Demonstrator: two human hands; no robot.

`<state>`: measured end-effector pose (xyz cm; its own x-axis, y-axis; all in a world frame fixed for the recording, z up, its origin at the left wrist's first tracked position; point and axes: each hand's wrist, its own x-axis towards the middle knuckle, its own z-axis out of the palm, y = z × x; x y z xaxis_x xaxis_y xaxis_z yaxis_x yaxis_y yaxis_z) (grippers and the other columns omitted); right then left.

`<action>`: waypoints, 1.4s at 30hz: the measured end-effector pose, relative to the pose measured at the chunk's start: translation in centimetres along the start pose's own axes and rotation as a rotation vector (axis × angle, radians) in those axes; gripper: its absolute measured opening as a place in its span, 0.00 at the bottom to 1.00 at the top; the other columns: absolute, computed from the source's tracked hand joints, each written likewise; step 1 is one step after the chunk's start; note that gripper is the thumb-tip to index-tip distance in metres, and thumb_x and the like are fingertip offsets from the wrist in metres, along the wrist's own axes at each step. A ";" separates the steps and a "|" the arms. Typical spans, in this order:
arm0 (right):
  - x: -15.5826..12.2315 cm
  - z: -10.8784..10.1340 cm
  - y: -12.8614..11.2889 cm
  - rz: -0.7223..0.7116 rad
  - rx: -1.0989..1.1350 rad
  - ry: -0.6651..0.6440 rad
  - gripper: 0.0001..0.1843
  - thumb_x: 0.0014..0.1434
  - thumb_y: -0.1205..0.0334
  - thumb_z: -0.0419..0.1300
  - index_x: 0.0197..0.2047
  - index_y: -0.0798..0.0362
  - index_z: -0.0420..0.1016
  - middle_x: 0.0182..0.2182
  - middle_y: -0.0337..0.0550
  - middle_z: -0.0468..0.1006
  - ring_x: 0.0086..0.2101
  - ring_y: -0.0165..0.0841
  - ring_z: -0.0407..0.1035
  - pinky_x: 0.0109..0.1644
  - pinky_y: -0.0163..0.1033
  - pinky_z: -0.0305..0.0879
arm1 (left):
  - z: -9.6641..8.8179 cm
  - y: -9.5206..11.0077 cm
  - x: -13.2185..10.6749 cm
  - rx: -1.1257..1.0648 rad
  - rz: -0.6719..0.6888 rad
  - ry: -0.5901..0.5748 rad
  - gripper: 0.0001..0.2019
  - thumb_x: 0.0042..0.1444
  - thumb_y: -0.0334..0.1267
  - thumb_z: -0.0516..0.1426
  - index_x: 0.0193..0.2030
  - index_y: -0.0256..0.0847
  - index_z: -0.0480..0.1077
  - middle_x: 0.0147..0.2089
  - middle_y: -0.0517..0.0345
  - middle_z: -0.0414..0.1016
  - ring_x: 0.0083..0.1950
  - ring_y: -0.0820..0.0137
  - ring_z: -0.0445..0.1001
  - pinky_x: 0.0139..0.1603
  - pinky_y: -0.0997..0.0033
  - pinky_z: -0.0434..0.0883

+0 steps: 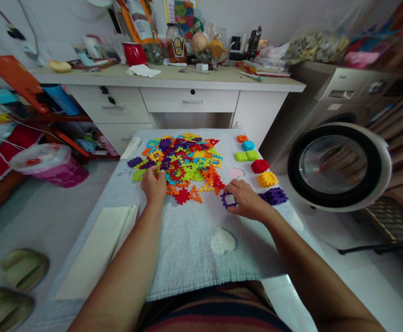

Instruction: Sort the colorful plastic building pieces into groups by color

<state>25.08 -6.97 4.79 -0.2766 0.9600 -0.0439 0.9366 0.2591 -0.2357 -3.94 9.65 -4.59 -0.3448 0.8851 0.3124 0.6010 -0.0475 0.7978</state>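
My right hand point(242, 199) is closed on a purple square frame-shaped plastic building piece point(225, 199), held just above the cloth. At the left edge of a heap of mixed coloured plastic pieces point(190, 161), my left hand point(154, 183) has its fingers bent down among them. Its fingertips are partly hidden, so I cannot make out what they grip. Along the right side runs a column of sorted pieces: orange point(242, 138), blue point(248, 145), green point(247, 156), a red stack point(260, 165), a yellow stack point(267, 179) and a purple stack point(276, 196).
A grey cloth point(187, 249) with heart patches covers the table. Pale folded boards point(95, 249) lie at the left. Behind stands a cluttered white counter point(190, 99). A washing machine point(326, 138) with its round door swung out is on the right; a pink bin point(57, 166) stands left.
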 end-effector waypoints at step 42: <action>7.3 2.0 -2.2 0.139 -0.021 0.175 0.27 0.65 0.58 0.58 0.65 0.55 0.67 0.66 0.59 0.66 0.61 0.51 0.60 0.62 0.54 0.59 | 0.1 -0.3 0.1 -0.020 0.007 0.009 0.13 0.58 0.42 0.57 0.49 0.46 0.72 0.52 0.52 0.76 0.55 0.62 0.74 0.62 0.57 0.68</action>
<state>20.56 -0.75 3.06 -0.1045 0.9900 0.0949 0.9679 0.1232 -0.2192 -4.07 9.82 -4.86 -0.3476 0.8805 0.3224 0.5891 -0.0624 0.8057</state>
